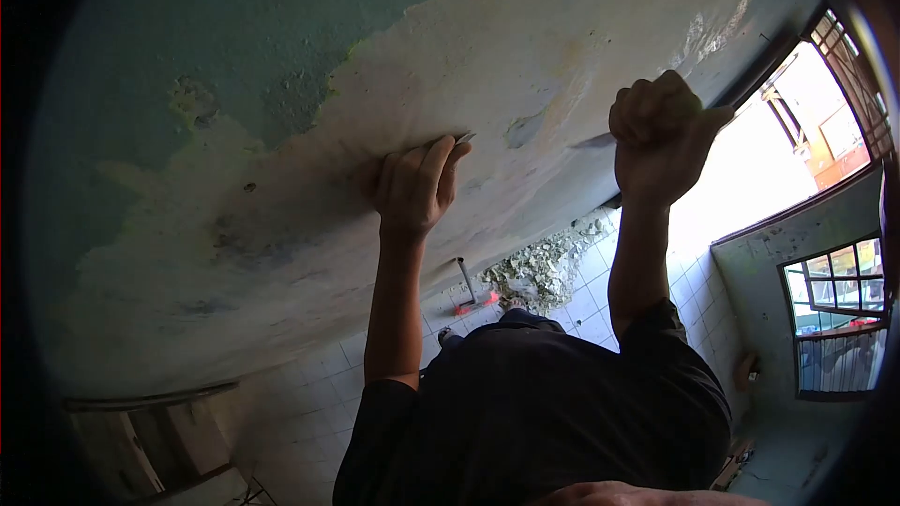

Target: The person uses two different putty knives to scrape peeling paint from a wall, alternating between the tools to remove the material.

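Note:
In front of me stands a wall with peeling green paint (pixel 187 19) and a broad pale bare patch (pixel 441 75). My left hand (pixel 412 186) is at the bare patch, its fingers closed in a pinch. A small thin metallic-looking piece (pixel 466 138) sticks out between thumb and fingers; the rest of it is hidden. My right hand (pixel 661 141) is raised further right, in front of the wall near the doorway. Its fingers are curled into a fist with the thumb pointing right, and whatever it may hold is hidden.
A heap of paint and plaster flakes (pixel 539 272) lies on the white tiled floor (pixel 591 267) at the wall's foot. Beside it is a red-ended tool with a grey handle (pixel 466 281). A bright doorway (pixel 778 150) and a barred window (pixel 839 290) are at right, wooden furniture (pixel 159 440) lower left.

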Motion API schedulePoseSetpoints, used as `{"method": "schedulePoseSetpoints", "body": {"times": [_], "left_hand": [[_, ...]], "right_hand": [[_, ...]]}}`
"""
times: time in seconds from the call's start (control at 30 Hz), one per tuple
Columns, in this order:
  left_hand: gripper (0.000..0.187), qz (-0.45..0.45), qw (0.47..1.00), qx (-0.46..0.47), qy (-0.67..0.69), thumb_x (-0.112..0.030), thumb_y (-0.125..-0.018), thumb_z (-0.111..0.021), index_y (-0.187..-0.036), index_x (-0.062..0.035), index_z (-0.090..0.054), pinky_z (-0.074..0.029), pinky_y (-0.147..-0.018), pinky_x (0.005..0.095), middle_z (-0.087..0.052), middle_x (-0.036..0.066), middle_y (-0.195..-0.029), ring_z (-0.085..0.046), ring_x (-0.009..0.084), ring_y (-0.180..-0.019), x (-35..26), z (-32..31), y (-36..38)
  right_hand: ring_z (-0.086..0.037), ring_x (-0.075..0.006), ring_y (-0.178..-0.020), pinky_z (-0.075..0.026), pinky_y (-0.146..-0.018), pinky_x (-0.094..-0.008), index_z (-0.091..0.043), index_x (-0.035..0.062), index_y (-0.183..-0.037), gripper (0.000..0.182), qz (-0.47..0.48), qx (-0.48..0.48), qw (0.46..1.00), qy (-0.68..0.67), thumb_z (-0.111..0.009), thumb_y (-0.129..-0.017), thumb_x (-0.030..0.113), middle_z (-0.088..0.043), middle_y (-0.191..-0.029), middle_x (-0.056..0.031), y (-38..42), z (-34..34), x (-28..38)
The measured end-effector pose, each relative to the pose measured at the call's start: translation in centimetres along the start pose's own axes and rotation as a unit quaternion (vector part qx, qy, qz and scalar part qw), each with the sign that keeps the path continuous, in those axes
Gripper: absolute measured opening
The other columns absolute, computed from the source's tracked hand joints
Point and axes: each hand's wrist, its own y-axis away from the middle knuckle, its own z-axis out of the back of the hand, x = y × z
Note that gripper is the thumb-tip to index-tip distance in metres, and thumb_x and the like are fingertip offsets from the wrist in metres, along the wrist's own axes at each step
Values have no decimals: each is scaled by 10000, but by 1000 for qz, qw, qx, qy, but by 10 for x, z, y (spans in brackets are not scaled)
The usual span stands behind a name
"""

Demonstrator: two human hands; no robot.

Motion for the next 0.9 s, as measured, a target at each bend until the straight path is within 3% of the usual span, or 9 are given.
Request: {"method": "schedulePoseSetpoints", "body": {"times": [0.07, 0.13, 0.2, 0.33, 0.4, 0.43, 0.63, 0.73, 0.9], "left_hand": [[323, 6, 1000, -5, 3, -374, -851, -842, -1094, -204, -713, -338, -837, 332, -601, -77, -777, -576, 95, -703, 0, -3, 3], [337, 10, 1000, -10, 7, -375, -847, -845, -1105, -205, -709, -338, -838, 333, -600, -78, -775, -578, 95, -705, 1, -7, 7], [352, 15, 1000, -13, 21, -375, -845, -846, -1119, -207, -702, -335, -839, 332, -599, -82, -775, -579, 91, -704, 1, -9, 10], [344, 17, 1000, -6, 8, -377, -845, -846, -1113, -214, -703, -332, -841, 330, -596, -86, -772, -578, 86, -704, 0, -7, 9], [352, 11, 1000, -8, 6, -386, -840, -849, -1114, -219, -704, -331, -838, 330, -595, -87, -767, -578, 81, -696, 1, -7, 8], [352, 13, 1000, -9, 5, -386, -840, -849, -1114, -219, -704, -331, -838, 330, -595, -87, -767, -578, 81, -696, 1, -7, 7], [349, 8, 1000, -15, -8, -394, -839, -850, -1107, -222, -708, -334, -846, 329, -598, -83, -766, -587, 81, -691, -1, -5, 3], [333, 7, 1000, 2, -7, -387, -843, -848, -1097, -221, -711, -335, -849, 330, -605, -80, -775, -590, 81, -694, -1, -2, 1], [328, 11, 1000, 1, -7, -388, -847, -842, -1097, -221, -711, -344, -835, 325, -599, -84, -772, -591, 81, -698, -2, -3, 3]], "right_hand": [[-237, -96, -455, -193, -404, -278, -437, 92, -704, 709, 46, 36, 996, -63, -223, -1059, 666, -366, -606, -26, -10, -19, 1], [-157, -86, -424, -149, -397, -274, -362, 113, -665, 659, 41, -85, 995, 36, -201, -1086, 594, -255, -506, -8, -7, -37, -19], [-235, -50, -409, -221, -331, -253, -380, 35, -738, 424, 195, 40, 979, 39, -214, -1115, 133, -345, -592, -26, -13, -34, -27], [-261, -47, -393, -207, -340, -255, -390, 64, -689, 427, 204, -37, 978, -30, -338, -1106, 142, -347, -566, -12, -15, -40, -36], [-153, -52, -423, -149, -372, -276, -313, 118, -648, 458, 121, -39, 987, 103, -358, -1099, 181, -234, -501, 25, -19, -46, -30], [-151, -33, -412, -127, -371, -268, -304, 133, -627, 450, 114, -56, 988, 89, -458, -1045, 71, -232, -497, 38, -19, -49, -24], [-185, -28, -387, -130, -364, -277, -308, 133, -605, 426, 68, -93, 986, 119, -486, -944, -55, -265, -482, 38, -14, -50, -36], [-200, -29, -384, -135, -364, -276, -321, 123, -601, 419, 155, -83, 980, 95, -508, -920, -74, -271, -480, 31, -10, -47, -21], [-222, -31, -387, -148, -354, -269, -325, 101, -607, 397, 120, -115, 976, 137, -478, -914, -99, -266, -484, 22, -3, -48, -45]]}}
